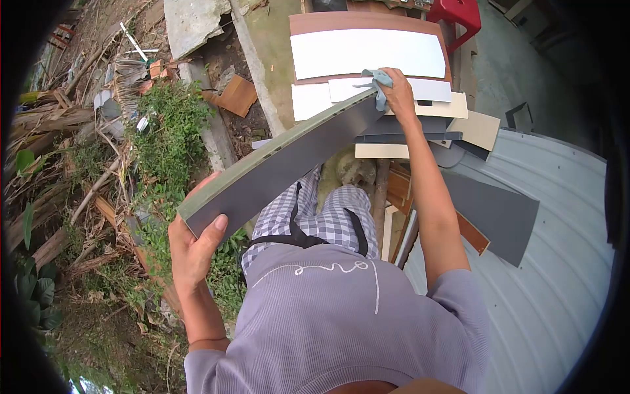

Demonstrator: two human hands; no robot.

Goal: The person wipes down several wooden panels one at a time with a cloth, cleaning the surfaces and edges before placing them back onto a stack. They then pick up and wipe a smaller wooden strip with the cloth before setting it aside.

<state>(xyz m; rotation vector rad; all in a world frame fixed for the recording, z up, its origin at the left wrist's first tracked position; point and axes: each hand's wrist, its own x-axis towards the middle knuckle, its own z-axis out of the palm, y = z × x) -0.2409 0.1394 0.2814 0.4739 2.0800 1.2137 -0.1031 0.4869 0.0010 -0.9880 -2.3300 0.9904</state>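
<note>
A long dark grey board [282, 154] with a greenish edge is held up slantwise in front of my body. My left hand [197, 243] grips its near left end, the thumb on the grey face and the other fingers behind the edge. At the far right end, my right hand [399, 97] is closed on a light blue cloth [379, 84], which drapes over the board's tip and touches it. Beyond that end lies a stack of boards, with a white panel [367, 52] on a brown board [354, 21] at its back.
Cream boards [476, 128] and grey panels lie to the right, a larger grey sheet [492, 210] resting on corrugated metal [558, 262]. A red plastic stool [458, 20] stands at the back. Green plants [167, 125], dry stalks and a cardboard piece [236, 96] cover the left ground.
</note>
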